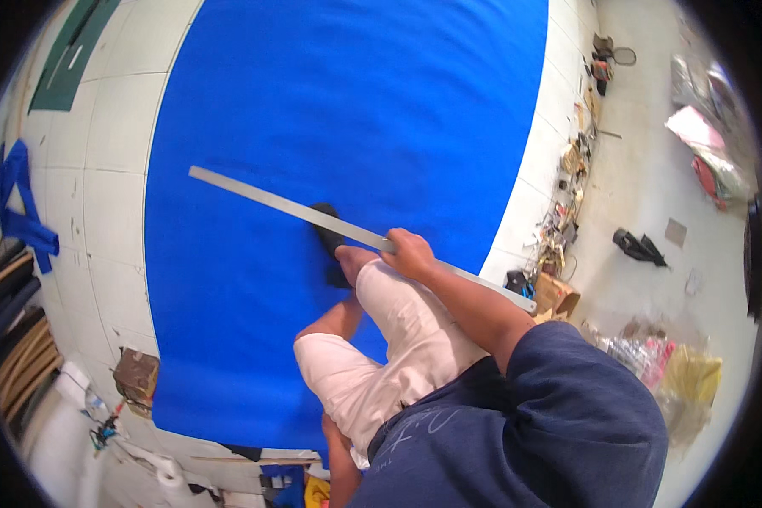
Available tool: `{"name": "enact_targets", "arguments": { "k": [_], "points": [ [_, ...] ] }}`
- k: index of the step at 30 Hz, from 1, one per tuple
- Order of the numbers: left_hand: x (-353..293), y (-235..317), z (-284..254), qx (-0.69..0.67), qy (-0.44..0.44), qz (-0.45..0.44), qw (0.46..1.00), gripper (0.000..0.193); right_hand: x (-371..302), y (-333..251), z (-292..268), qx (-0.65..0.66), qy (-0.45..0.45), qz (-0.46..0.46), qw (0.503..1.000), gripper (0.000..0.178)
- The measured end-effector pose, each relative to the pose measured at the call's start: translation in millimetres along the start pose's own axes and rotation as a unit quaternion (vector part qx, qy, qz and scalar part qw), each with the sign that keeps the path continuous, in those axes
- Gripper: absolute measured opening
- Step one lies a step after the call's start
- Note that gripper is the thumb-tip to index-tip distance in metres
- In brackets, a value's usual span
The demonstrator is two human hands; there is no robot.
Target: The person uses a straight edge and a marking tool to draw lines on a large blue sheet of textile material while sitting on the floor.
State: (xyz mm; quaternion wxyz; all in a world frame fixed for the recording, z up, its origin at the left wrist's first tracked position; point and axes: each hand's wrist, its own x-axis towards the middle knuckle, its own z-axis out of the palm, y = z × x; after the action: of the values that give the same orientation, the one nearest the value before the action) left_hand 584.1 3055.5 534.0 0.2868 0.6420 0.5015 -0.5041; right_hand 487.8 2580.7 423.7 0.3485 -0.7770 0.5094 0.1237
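A long metal straightedge (271, 199) slants across the view above a wide sheet of blue material (254, 339). My right hand (409, 253) is closed around it, past its middle, toward the end with a small hole. The far end reaches left over the blue sheet; the near end passes beside my right forearm. My left forearm (342, 470) shows low in the view beside my pale shorts. Its hand is hidden by my leg, so its fingers do not show. Dark footwear (324, 227) on my feet rests on the blue sheet.
White tiles (114, 212) border the sheet. Small tools and scraps (571, 161) line the right side, near a cardboard box (555, 295) and plastic bags (690, 381). To the left lie a blue offcut (25, 199), a brown block (136, 375) and stacked rolls (21, 364).
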Motion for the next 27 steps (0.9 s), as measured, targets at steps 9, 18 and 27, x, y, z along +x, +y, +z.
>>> {"name": "enact_targets", "arguments": {
  "k": [9,18,27],
  "points": [
    [-26.9,183.7,-95.8,0.231,0.002,0.109,0.967,0.042,21.1,-113.7,52.6,0.018,0.038,-0.032,0.999,0.023],
    [-17.1,413.1,-143.2,0.332,0.013,0.205,0.921,0.045,30.1,-185.2,68.6,-0.013,0.132,-0.094,0.987,0.03],
    [-33.5,460.0,-151.4,0.454,0.051,0.208,0.865,0.04,30.9,-206.2,102.8,0.01,0.158,-0.088,0.983,0.029]
  ]
}}
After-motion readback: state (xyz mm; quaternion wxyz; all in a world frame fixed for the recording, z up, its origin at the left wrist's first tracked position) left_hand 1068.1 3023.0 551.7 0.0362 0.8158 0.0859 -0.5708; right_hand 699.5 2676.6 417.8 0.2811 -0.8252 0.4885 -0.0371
